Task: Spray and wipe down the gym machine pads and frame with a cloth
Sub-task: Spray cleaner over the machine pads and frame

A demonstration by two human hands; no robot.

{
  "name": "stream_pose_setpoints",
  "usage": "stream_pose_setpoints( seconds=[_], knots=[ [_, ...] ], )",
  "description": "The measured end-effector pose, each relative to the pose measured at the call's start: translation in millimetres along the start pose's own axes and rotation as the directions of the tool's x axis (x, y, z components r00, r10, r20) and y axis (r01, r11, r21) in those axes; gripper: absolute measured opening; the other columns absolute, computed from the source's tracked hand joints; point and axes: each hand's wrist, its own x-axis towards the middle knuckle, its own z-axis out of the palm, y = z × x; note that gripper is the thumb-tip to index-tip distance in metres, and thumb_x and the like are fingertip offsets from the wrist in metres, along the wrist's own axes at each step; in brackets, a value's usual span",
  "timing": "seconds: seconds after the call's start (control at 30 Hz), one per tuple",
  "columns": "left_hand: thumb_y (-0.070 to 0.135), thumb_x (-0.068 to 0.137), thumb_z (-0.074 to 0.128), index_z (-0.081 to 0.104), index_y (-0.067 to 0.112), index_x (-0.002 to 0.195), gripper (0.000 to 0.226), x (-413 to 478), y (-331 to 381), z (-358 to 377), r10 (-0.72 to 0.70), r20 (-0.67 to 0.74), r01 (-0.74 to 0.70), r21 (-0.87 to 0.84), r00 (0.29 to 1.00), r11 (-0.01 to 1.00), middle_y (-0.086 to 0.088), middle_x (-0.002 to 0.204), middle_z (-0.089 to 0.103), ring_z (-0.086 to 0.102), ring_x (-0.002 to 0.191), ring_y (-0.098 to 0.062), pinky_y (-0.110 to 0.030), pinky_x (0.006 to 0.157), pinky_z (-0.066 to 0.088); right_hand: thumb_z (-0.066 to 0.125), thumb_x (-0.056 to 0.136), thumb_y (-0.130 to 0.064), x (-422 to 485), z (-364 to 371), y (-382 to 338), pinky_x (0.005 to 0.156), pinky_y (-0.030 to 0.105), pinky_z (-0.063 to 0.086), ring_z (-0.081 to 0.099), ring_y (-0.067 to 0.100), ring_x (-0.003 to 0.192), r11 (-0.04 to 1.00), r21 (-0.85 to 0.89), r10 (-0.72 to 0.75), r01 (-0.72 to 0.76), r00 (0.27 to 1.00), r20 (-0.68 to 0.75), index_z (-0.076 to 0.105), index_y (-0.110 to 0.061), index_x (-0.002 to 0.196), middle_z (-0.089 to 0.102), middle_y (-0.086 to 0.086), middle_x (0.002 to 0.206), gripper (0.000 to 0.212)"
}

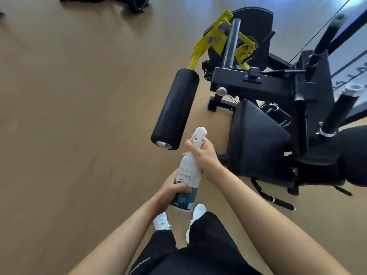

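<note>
A white spray bottle (pixel 189 171) with a blue lower label is held upright in front of me by both hands. My left hand (pixel 174 186) grips its lower body. My right hand (pixel 204 155) wraps its neck below the white trigger head (pixel 199 133). The nozzle points toward a black cylindrical roller pad (pixel 175 109) on a yellow arm (pixel 216 38), just beyond the bottle. To the right sits the black seat pad (pixel 256 135) of the gym machine, with its black frame (pixel 252 84) behind. No cloth is in view.
Tan wood floor (pixel 79 116) spreads to the left. My white shoes (pixel 161 221) and black trousers are at the bottom. Black upright handles (pixel 337 114) stand at the right. Dark equipment (pixel 137 4) lies at the top left edge.
</note>
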Motion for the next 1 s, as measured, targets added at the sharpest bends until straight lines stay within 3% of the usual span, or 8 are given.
stream_pose_setpoints(
  seconds=[0.07, 0.17, 0.27, 0.5, 0.63, 0.73, 0.9, 1.0],
  knots=[
    [0.032, 0.063, 0.078, 0.060, 0.011, 0.122, 0.065, 3, 1, -27, -0.003, -0.097, 0.001, -0.018, 0.995, 1.000, -0.021, 0.111, 0.071, 0.070, 0.093, -0.029, -0.050, 0.085, 0.056, 0.063, 0.099, -0.017, 25, 22, 0, 0.074, 0.041, 0.062, 0.069, 0.019, 0.070, 0.996, 0.055, 0.073, -0.071, 0.997, -0.026, 0.051, -0.014, 0.102, 0.060, 0.006, 0.091, 0.013],
    [0.033, 0.059, 0.088, 0.062, 0.020, 0.123, 0.070, 8, 8, -64, -0.015, -0.186, 0.020, 0.023, 0.982, 1.000, -0.008, 0.112, 0.073, 0.074, 0.097, -0.023, -0.038, 0.084, 0.061, 0.064, 0.090, -0.023, 65, 44, 6, 0.090, 0.059, 0.059, 0.066, 0.029, 0.083, 0.978, 0.118, 0.181, -0.174, 0.982, -0.053, 0.053, -0.015, 0.097, 0.061, 0.012, 0.095, 0.016],
    [0.027, 0.061, 0.091, 0.062, 0.027, 0.125, 0.071, 19, 19, -96, -0.032, -0.215, 0.055, 0.101, 0.976, 0.993, -0.006, 0.115, 0.072, 0.073, 0.103, -0.023, -0.042, 0.087, 0.063, 0.062, 0.082, -0.021, 100, 60, 19, 0.088, 0.068, 0.055, 0.067, 0.033, 0.083, 0.940, 0.208, 0.289, -0.269, 0.955, -0.069, 0.053, -0.015, 0.088, 0.062, 0.012, 0.091, 0.012],
    [0.025, 0.065, 0.087, 0.061, 0.028, 0.126, 0.066, 62, 50, -141, -0.117, -0.226, 0.175, 0.255, 0.967, 0.951, -0.004, 0.119, 0.068, 0.070, 0.108, -0.021, -0.032, 0.085, 0.062, 0.066, 0.094, -0.018, 151, 75, 24, 0.086, 0.054, 0.062, 0.078, 0.025, 0.084, 0.889, 0.346, 0.341, -0.300, 0.938, -0.063, 0.052, -0.022, 0.106, 0.065, 0.007, 0.107, 0.019],
    [0.022, 0.060, 0.088, 0.060, 0.027, 0.125, 0.070, 91, 73, -155, -0.093, -0.212, 0.156, 0.309, 0.973, 0.938, -0.006, 0.117, 0.069, 0.070, 0.106, -0.022, -0.029, 0.082, 0.061, 0.061, 0.096, -0.008, 183, 74, 7, 0.076, 0.048, 0.062, 0.072, 0.018, 0.067, 0.905, 0.331, 0.316, -0.269, 0.943, -0.099, 0.051, -0.014, 0.095, 0.063, 0.014, 0.096, 0.012],
    [0.013, 0.070, 0.089, 0.058, 0.030, 0.125, 0.066, 111, 87, -162, -0.085, -0.192, 0.146, 0.335, 0.978, 0.931, -0.003, 0.118, 0.067, 0.070, 0.106, -0.019, -0.025, 0.080, 0.060, 0.063, 0.096, -0.014, 204, 76, -11, 0.070, 0.041, 0.062, 0.073, 0.016, 0.066, 0.933, 0.246, 0.301, -0.261, 0.944, -0.138, 0.052, -0.013, 0.096, 0.067, 0.011, 0.092, 0.011],
    [0.027, 0.068, 0.083, 0.055, 0.030, 0.128, 0.066, 152, 119, -187, -0.106, -0.126, 0.144, 0.342, 0.986, 0.929, 0.001, 0.119, 0.065, 0.068, 0.107, -0.013, -0.025, 0.081, 0.060, 0.067, 0.094, -0.020, 241, 78, -40, 0.079, 0.046, 0.063, 0.078, 0.026, 0.081, 0.942, 0.250, 0.276, -0.226, 0.943, -0.188, 0.052, -0.010, 0.113, 0.064, 0.008, 0.097, 0.026],
    [0.025, 0.066, 0.083, 0.057, 0.031, 0.124, 0.065, 179, 142, -204, -0.106, -0.060, 0.121, 0.356, 0.993, 0.926, -0.001, 0.118, 0.066, 0.068, 0.106, -0.015, -0.028, 0.083, 0.062, 0.064, 0.096, -0.018, 267, 79, -58, 0.072, 0.042, 0.063, 0.076, 0.018, 0.066, 0.925, 0.294, 0.316, -0.240, 0.917, -0.245, 0.053, -0.008, 0.109, 0.066, 0.010, 0.094, 0.020]
  ],
)
